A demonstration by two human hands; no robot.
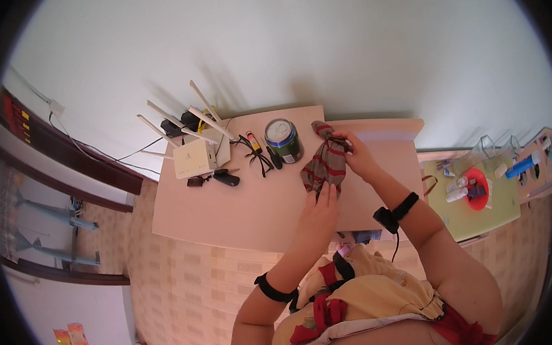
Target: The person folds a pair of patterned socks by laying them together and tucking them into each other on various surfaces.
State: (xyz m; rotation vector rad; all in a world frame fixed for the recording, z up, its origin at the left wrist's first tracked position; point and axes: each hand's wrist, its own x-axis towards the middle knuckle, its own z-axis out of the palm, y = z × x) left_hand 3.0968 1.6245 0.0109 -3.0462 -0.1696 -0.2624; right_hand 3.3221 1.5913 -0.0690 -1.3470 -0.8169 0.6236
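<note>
A limp grey-brown cloth with red stripes [323, 164] spreads over the right half of the pale pink tabletop; it may be a garment, but its kind is unclear. My right hand [357, 157] pinches its upper right part, thumb and fingers closed on the fabric. At its lower end my left hand [320, 212] has its fingers closed against the edge, the thumb partly hidden. Just left of the cloth stands a dark green and blue drink can [283, 141], upright.
Left on the table [228, 214] sit a white router [191, 159] with several antennas, a black key fob [226, 178], a lighter [253, 142] and a black cable [264, 164]. To the right, a green table [472, 215] bears a red bowl [477, 199] and glass vessels [485, 146].
</note>
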